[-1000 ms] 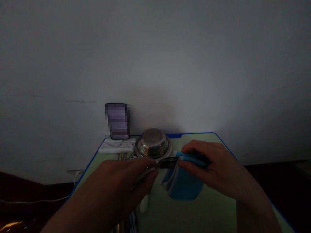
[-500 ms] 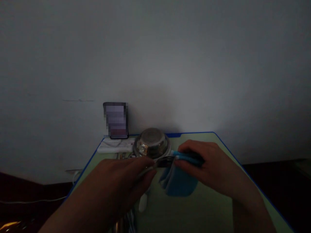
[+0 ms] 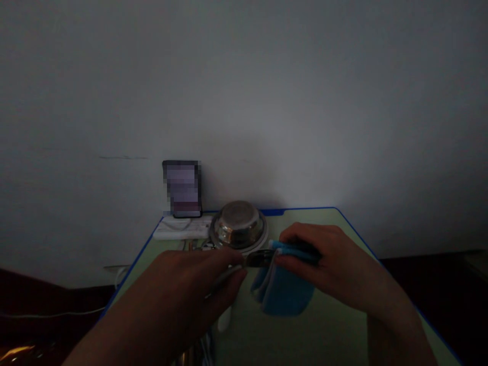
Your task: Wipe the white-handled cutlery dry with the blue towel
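My left hand (image 3: 202, 279) is closed around the handle of a metal spoon (image 3: 260, 258). The spoon's dark, shiny head points right, and much of its handle is hidden by my fingers. My right hand (image 3: 324, 254) pinches a folded blue cloth (image 3: 290, 292) with pale edges. Its fold meets the end of the spoon, and the lower part hangs loose. Both hands are held above a pale green table (image 3: 267, 340). Under my left hand, a white rounded utensil end (image 3: 224, 320) and some long metallic pieces (image 3: 206, 351) lie partly covered.
An upside-down steel bowl (image 3: 239, 223) sits near the table's back edge. To its left are a white power strip (image 3: 179, 229) and a phone (image 3: 183, 188) leaning on the wall (image 3: 305, 127). A white cable (image 3: 53, 316) runs at the left.
The cloth's hanging part and my right hand shift slightly left, then dip a little. The spoon's head turns slightly against the cloth. Both hands keep their hold.
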Available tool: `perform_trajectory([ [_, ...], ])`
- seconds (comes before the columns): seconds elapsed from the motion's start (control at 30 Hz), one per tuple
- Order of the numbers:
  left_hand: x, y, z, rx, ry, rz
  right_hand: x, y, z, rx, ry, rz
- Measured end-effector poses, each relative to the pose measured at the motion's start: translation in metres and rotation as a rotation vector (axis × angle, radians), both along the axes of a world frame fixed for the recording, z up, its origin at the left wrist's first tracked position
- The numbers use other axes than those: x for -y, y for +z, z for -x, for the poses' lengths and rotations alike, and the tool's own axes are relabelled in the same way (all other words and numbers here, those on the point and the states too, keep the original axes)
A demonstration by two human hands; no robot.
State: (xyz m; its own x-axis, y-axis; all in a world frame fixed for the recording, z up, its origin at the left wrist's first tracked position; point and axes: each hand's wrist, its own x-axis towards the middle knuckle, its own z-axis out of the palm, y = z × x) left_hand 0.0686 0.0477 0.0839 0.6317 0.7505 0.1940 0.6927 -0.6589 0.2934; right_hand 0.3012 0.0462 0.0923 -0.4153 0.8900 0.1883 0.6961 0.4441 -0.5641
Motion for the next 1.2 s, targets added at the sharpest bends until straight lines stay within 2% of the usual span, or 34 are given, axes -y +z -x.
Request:
perform_trajectory([
  [0.3,0.0,0.003,-0.001,-0.004,0.024,0.111,-0.002,0.0,0.003,-0.007,-0.013,-0.04],
  [0.47,-0.005,-0.002,-0.005,-0.002,0.06,0.192,-0.002,-0.002,0.003,0.013,-0.007,-0.037],
  [0.7,-0.009,-0.006,-0.007,0.058,0.081,0.178,-0.002,-0.001,0.002,-0.021,0.058,-0.008],
  [0.9,-0.014,-0.006,0.003,-0.035,0.235,0.169,-0.004,-0.003,-0.003,-0.066,0.033,-0.065],
  [1.03,-0.015,-0.002,0.003,0.11,0.317,0.114,-0.005,-0.003,-0.003,-0.105,0.061,-0.096],
  [1.2,-0.008,0.003,-0.007,0.241,0.263,0.155,-0.005,-0.002,0.002,-0.142,0.056,-0.078],
])
